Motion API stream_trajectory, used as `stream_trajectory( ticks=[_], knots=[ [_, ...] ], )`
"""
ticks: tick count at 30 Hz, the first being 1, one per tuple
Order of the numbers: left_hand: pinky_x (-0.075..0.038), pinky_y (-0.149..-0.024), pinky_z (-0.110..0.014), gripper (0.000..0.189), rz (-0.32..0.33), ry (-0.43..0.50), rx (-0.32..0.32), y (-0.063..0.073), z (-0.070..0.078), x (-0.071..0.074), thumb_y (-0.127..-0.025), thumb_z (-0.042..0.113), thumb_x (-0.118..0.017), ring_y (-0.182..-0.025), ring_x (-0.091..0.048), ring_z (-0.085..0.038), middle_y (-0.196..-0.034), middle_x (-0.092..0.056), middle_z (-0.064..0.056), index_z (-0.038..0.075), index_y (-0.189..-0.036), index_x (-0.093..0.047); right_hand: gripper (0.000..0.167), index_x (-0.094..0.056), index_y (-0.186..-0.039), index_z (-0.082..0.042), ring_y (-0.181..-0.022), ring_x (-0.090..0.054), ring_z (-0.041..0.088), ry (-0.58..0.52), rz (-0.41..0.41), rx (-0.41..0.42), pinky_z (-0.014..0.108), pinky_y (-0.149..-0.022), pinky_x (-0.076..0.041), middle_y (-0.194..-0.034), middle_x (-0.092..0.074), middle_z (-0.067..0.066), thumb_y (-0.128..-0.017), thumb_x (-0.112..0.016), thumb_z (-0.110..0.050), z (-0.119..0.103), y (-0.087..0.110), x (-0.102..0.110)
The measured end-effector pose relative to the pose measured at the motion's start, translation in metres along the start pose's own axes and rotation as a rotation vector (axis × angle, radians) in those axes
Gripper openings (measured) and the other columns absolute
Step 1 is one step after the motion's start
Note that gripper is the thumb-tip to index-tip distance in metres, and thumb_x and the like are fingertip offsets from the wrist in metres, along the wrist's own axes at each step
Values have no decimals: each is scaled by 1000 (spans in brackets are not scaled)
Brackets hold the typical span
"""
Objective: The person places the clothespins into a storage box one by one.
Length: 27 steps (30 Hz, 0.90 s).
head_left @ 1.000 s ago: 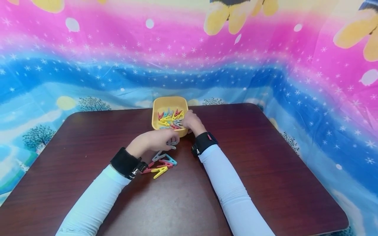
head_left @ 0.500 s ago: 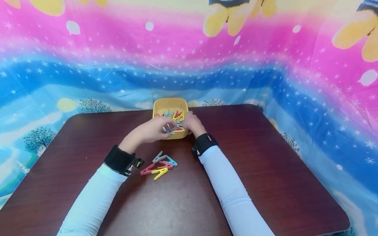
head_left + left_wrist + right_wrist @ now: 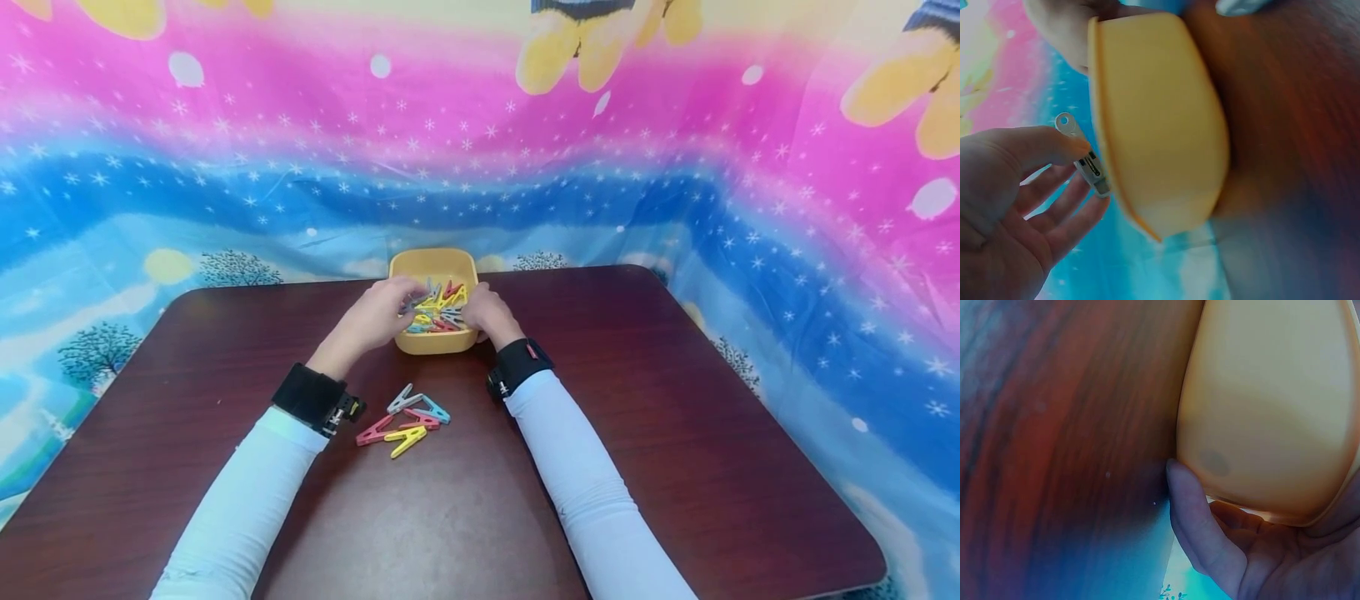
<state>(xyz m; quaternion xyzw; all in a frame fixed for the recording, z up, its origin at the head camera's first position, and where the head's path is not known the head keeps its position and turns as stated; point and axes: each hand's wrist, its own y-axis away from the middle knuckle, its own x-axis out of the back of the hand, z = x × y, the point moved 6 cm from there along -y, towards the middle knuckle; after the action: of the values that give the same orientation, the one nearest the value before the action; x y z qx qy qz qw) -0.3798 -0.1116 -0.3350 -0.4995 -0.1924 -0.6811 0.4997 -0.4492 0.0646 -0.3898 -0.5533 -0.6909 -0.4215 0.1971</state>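
our left hand pinches a grey peg at the left rim of the yellow tub
our right hand grips its right side, seemingly to steady it; five loose pegs lie nearer us on the table.

gap: over bin front | blocked left: left fingers | blocked right: right fingers

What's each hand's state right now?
Left hand: holding a slim grey plastic clothespin.
Right hand: holding a rounded yellow plastic tub by its side.
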Motion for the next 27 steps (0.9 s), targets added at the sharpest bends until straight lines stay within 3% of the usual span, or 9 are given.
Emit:
stream_trajectory(
  ticks=[4, 9, 14, 27],
  knots=[
    [-59, -113, -54, 44, -23, -43, 18, -4, -8, -11, -100, -2, -67, -135, -66, -38, -141, -70, -20, 0, -145, -66, 71, -6, -173, -3, -91, -73, 31, -4, 8, 4, 38, -75, -70, -142, -57, 26, -115, -44, -18, 0, 0, -1],
    [-62, -106, -52, 43, -26, -105, -2, -7, -11, -20, -102, -2, -62, -131, -68, -37, -138, -72, -21, 0, -145, -67, 71, -6, -173, -3, -91, -73, 31, 0, 17, 21, 38, -73, -70, -140, -58, 26, -115, -44, -17, 0, 0, -2],
    [-63, -105, -52, 40, -2, -133, 15, -8, -12, -22, -104, -1, -62, -131, -70, -38, -137, -73, -21, 0, -143, -69, 71, -6, -173, -3, -89, -73, 31, 6, 22, 24, 37, -71, -69, -139, -58, 26, -115, -44, -17, -1, 0, -2],
    [-63, -106, -52, 38, -12, -131, 51, -12, -15, -25, -103, -2, -62, -130, -70, -39, -135, -73, -22, 0, -140, -71, 68, -10, -171, -3, -85, -72, 29, 9, 28, 21, 36, -69, -69, -135, -59, 26, -115, -46, -18, 0, -1, -2]
  ],
)
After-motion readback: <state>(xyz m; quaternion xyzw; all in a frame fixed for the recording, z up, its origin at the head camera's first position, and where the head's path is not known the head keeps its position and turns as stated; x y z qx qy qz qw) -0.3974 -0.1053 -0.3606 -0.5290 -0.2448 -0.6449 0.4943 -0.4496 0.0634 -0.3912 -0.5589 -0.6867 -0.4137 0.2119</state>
